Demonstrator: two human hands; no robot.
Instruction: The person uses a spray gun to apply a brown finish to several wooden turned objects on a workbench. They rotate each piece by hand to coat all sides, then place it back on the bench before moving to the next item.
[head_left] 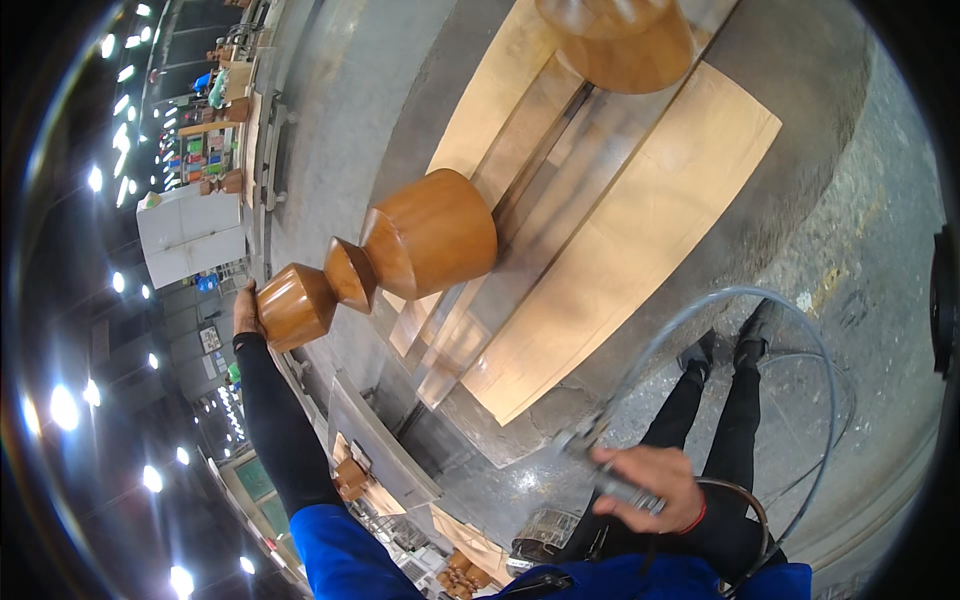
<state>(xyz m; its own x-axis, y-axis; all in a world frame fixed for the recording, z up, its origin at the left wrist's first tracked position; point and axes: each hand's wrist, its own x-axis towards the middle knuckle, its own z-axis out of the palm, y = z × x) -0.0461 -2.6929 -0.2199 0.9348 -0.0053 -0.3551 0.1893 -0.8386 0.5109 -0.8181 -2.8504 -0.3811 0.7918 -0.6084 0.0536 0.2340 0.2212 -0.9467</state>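
Note:
My left hand (247, 312), at the end of an outstretched arm, grips the end of a turned wooden leg (432, 236). The leg is glossy orange-brown, with a narrow waist and a wide drum-shaped end pointing away from my hand. It is tilted beside a low wooden stand of pale boards (640, 240); whether it touches the stand I cannot tell. Low on the right, my right hand (655, 488) is closed round a metal spray gun (625, 487), whose front is smeared by motion. A clear hose (832, 400) loops away from near it.
Another glossy brown turned piece (635, 45) stands at the far end of the boards. Hose loops lie near my feet (725, 350) on the grey floor (860, 250). Brown wooden parts (465, 575) and a metal canister (545, 530) are below. Shelves and a white cabinet (190, 235) stand at left.

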